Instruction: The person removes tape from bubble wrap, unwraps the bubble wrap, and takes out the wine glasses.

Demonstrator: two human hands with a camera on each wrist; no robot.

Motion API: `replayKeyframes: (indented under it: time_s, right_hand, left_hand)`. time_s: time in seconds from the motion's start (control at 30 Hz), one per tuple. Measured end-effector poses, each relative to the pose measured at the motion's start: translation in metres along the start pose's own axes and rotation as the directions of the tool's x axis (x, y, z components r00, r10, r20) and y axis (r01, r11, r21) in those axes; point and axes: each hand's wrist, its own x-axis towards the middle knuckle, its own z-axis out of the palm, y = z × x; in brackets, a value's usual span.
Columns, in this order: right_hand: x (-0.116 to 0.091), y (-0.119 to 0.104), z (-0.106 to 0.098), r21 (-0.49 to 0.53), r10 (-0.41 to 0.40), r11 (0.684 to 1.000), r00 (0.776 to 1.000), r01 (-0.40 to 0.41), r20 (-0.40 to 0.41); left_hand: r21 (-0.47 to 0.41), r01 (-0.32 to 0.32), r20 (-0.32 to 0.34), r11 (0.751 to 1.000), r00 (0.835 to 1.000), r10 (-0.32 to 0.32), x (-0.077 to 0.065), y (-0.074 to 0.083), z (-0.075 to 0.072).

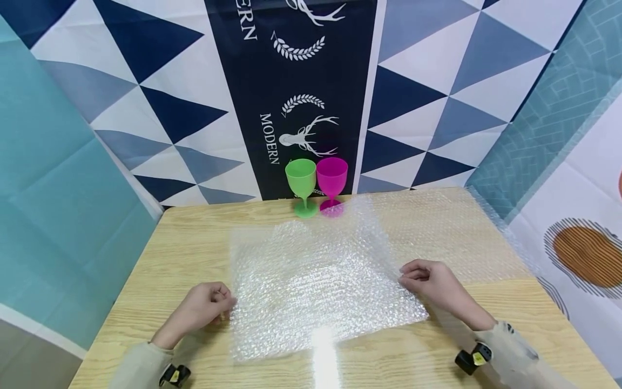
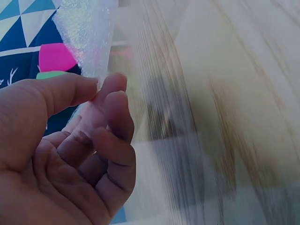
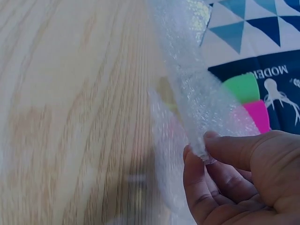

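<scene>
A clear sheet of bubble wrap (image 1: 311,286) spreads between my two hands above the wooden table. My left hand (image 1: 204,307) pinches its left edge between thumb and fingertips. On the opposite side, my right hand (image 1: 437,283) grips the right edge; in the right wrist view the thumb (image 3: 234,149) presses the film (image 3: 192,98) against the curled fingers. The sheet's far corner overlaps the base of a pink plastic goblet (image 1: 332,175) in the head view. A green goblet (image 1: 301,175) stands upright just left of the pink one.
Another piece of bubble wrap (image 1: 437,232) lies flat at the table's back right and hangs past its right edge. The wooden table (image 1: 189,243) meets a patterned cloth backdrop (image 1: 194,124) behind the goblets. Teal cloth (image 1: 53,189) borders the left side.
</scene>
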Motion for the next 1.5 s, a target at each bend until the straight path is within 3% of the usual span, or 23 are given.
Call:
replayKeyframes:
  time_s: [0.43,0.73,0.97,1.13,1.3,1.5]
  right_hand:
    - [-0.001,0.019,-0.018,-0.075,0.006,0.997,0.996,-0.012,-0.084]
    - [-0.007,0.032,-0.043,-0.114,0.018,0.993,0.989,-0.035,-0.147]
    - [-0.008,0.044,-0.060,-0.161,-0.012,0.987,0.978,-0.022,-0.207]
    - [-0.011,0.053,-0.071,-0.164,0.034,0.984,0.978,-0.069,-0.208]
    - [-0.010,0.061,-0.081,-0.139,0.067,0.985,0.976,-0.098,-0.209]
    - [-0.008,0.068,-0.091,-0.156,0.051,0.984,0.972,-0.088,-0.229]
  left_hand:
    - [0.007,-0.042,-0.063,0.999,0.997,0.042,0.016,0.016,0.018]
    - [-0.006,-0.168,-0.062,0.986,0.984,0.167,0.031,0.028,0.040]
    - [-0.061,-0.184,-0.037,0.981,0.983,0.182,0.042,0.042,0.058]
    - [-0.092,-0.206,-0.037,0.974,0.978,0.204,0.049,0.048,0.071]
    - [-0.115,-0.218,-0.049,0.969,0.976,0.213,0.055,0.051,0.085]
    - [-0.114,-0.216,-0.061,0.970,0.976,0.210,0.061,0.051,0.099]
